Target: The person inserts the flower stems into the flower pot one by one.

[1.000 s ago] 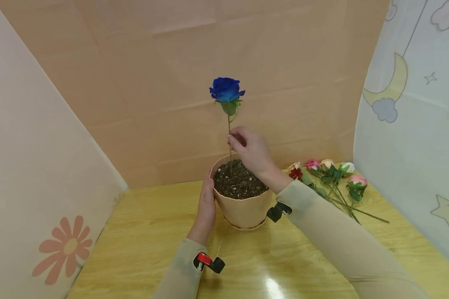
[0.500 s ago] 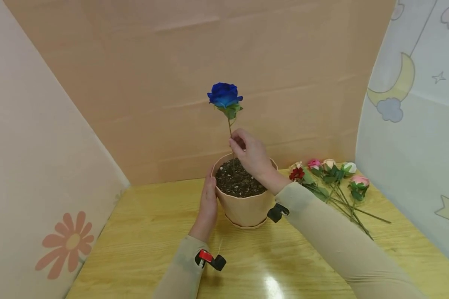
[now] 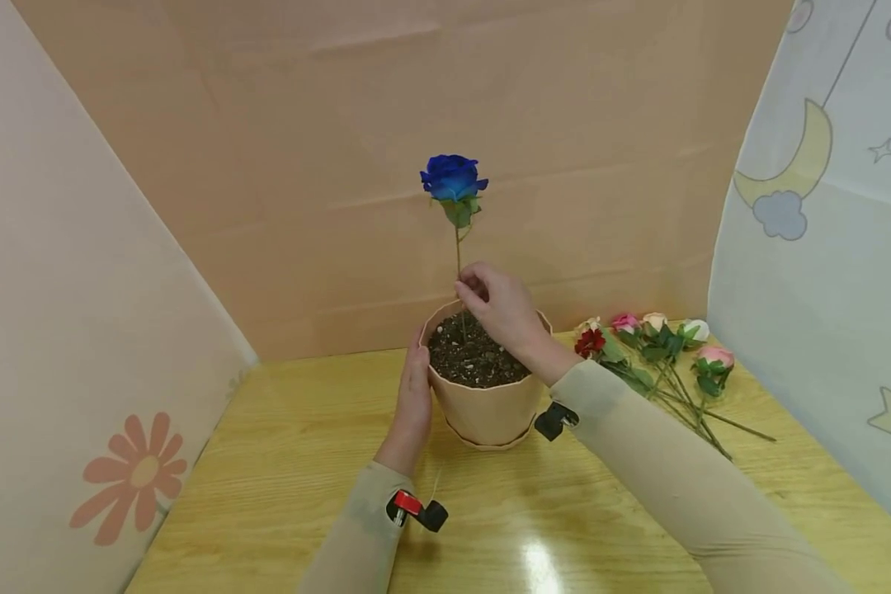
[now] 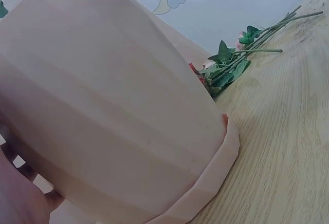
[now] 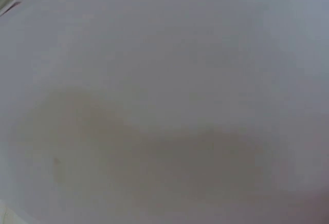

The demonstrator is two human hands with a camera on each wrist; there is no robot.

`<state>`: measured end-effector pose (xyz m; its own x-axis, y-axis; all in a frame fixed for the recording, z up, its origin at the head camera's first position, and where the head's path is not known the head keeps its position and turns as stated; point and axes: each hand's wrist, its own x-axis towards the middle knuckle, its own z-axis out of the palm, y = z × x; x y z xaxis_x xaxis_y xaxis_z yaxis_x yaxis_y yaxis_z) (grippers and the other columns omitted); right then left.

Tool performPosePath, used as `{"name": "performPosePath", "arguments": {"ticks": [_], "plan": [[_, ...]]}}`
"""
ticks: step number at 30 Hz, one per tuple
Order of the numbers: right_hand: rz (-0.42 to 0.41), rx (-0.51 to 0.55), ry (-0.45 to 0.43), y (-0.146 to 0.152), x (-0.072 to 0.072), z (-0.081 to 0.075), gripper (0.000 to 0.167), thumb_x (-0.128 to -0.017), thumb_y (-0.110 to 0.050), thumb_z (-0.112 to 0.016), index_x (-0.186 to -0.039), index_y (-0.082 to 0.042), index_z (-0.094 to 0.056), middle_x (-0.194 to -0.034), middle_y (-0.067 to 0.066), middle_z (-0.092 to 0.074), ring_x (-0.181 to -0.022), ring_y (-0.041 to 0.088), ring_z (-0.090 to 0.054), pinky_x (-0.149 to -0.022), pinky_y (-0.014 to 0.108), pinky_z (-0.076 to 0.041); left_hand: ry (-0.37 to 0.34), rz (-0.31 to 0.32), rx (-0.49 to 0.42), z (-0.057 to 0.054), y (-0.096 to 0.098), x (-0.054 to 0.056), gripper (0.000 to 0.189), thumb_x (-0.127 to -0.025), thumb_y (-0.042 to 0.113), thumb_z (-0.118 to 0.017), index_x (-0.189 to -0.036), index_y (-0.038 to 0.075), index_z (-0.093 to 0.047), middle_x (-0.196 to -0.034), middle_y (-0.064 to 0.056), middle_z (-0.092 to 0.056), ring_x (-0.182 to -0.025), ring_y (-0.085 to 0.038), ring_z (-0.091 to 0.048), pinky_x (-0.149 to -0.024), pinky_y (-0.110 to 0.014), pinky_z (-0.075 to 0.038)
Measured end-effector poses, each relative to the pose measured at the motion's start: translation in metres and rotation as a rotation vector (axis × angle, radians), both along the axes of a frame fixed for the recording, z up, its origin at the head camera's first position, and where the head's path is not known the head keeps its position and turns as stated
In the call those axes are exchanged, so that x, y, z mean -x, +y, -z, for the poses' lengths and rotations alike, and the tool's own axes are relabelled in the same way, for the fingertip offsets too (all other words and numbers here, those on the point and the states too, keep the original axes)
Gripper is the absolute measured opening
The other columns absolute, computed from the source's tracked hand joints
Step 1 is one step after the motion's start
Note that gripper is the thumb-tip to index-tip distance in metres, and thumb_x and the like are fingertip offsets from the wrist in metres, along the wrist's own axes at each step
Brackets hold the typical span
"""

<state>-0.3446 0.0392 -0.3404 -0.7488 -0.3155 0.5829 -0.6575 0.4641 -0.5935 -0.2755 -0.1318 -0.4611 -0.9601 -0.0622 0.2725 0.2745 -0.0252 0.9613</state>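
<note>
In the head view, my right hand (image 3: 501, 307) pinches the thin stem of a blue rose (image 3: 453, 179) between thumb and fingers. The rose stands nearly upright, and its lower stem reaches into the dark soil (image 3: 475, 363) of a pale peach flowerpot (image 3: 486, 412). Against the pot's left side lies my left hand (image 3: 413, 396), its fingers extended along the wall and partly hidden behind it. From the left wrist, the pot's ridged wall (image 4: 108, 95) fills much of the view, with the left hand (image 4: 20, 193) at lower left. A blurred pale surface (image 5: 164, 80) covers most of the right wrist view.
To the pot's right, several loose roses lie on the wooden table (image 3: 304, 462), among them a red flower (image 3: 590, 343) and a pink rose (image 3: 715, 357). A saucer (image 3: 490, 445) sits under the pot. Fabric walls (image 3: 327, 247) stand behind and at both sides.
The right hand has come slightly lower toward the soil with the rose stem. The bloom leaned left half a second ago and now stands straighter. The left hand stays at the pot.
</note>
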Motion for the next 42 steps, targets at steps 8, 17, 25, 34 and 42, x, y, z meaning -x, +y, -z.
{"name": "performPosePath", "arguments": {"ticks": [8, 17, 25, 34, 42], "plan": [[-0.015, 0.091, 0.024, -0.005, -0.003, -0.011, 0.016, -0.113, -0.018, -0.066, -0.118, -0.003, -0.071, -0.098, 0.008, -0.073, -0.086, 0.024, -0.067, -0.080, 0.042, -0.057, -0.001, 0.003, -0.008, 0.003, -0.001, 0.005, 0.065, -0.120, 0.049, -0.030, -0.178, 0.022, -0.021, -0.183, -0.004, -0.019, -0.168, -0.029, -0.014, -0.133, -0.061, -0.011], [-0.027, 0.088, 0.077, -0.012, 0.001, -0.010, 0.014, -0.112, -0.016, -0.068, -0.116, -0.004, -0.073, -0.098, 0.007, -0.074, -0.087, 0.022, -0.068, -0.082, 0.041, -0.058, 0.016, -0.001, 0.006, 0.002, -0.001, 0.006, 0.062, -0.120, 0.047, -0.028, -0.178, 0.023, -0.023, -0.182, -0.003, -0.022, -0.168, -0.028, -0.015, -0.133, -0.061, -0.011], [-0.056, -0.023, 0.063, -0.014, 0.004, -0.001, 0.013, -0.112, -0.017, -0.068, -0.115, -0.005, -0.073, -0.095, 0.006, -0.075, -0.082, 0.022, -0.070, -0.078, 0.043, -0.058, 0.016, -0.006, 0.000, 0.001, -0.001, 0.003, 0.063, -0.121, 0.045, -0.027, -0.178, 0.020, -0.022, -0.182, -0.005, -0.020, -0.168, -0.030, -0.015, -0.133, -0.062, -0.012], [-0.020, -0.093, 0.045, -0.013, 0.005, -0.003, 0.014, -0.113, -0.020, -0.066, -0.111, -0.007, -0.072, -0.093, 0.006, -0.074, -0.081, 0.023, -0.068, -0.077, 0.044, -0.057, 0.032, -0.011, 0.010, 0.000, -0.001, 0.002, 0.062, -0.121, 0.043, -0.026, -0.177, 0.019, -0.023, -0.182, -0.006, -0.021, -0.167, -0.031, -0.017, -0.133, -0.062, -0.013], [0.003, -0.122, -0.008, -0.011, 0.004, 0.001, 0.011, -0.111, -0.019, -0.069, -0.108, -0.008, -0.072, -0.094, 0.005, -0.073, -0.082, 0.023, -0.066, -0.077, 0.042, -0.057, 0.039, -0.006, -0.002, -0.001, 0.000, 0.001, 0.063, -0.120, 0.041, -0.027, -0.177, 0.016, -0.022, -0.182, -0.008, -0.020, -0.168, -0.032, -0.015, -0.133, -0.060, -0.012]]}}
